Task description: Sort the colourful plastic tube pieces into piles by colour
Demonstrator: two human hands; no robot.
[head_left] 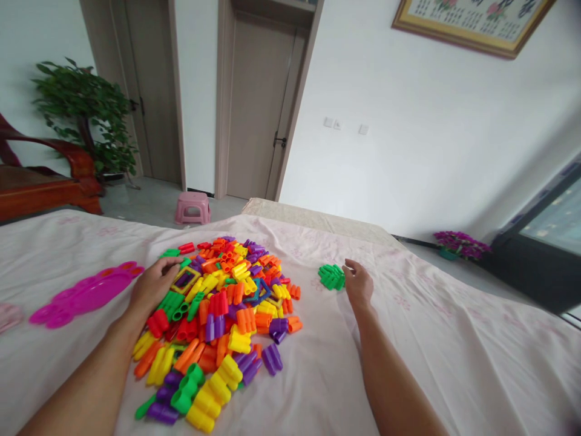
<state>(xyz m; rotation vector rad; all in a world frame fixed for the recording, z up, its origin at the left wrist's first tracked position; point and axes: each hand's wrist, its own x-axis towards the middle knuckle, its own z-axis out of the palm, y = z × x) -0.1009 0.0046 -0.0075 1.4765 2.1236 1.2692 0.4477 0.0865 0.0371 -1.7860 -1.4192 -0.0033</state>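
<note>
A heap of colourful plastic building blocks (pixel 218 303), made of joined tubes in red, orange, yellow, green and purple, lies on the cloth-covered surface. At the heap's far left edge is my left hand (pixel 157 281), its fingers curled and closed at a small green block (pixel 185 263). Part of that block is hidden by the fingertips. My right hand (pixel 359 283) rests to the right of a small separate group of green blocks (pixel 331 277). Its thumb and fingers are slightly apart, with the fingertips at the group's right edge and nothing visible between them.
A magenta plastic tray (pixel 88 295) lies left of my left forearm. Pale floral cloth (pixel 426 345) covers the surface. Beyond stand a pink stool (pixel 193 208), a wooden chair (pixel 49 175), a leafy plant (pixel 86 109) and purple flowers (pixel 460 243) by the wall.
</note>
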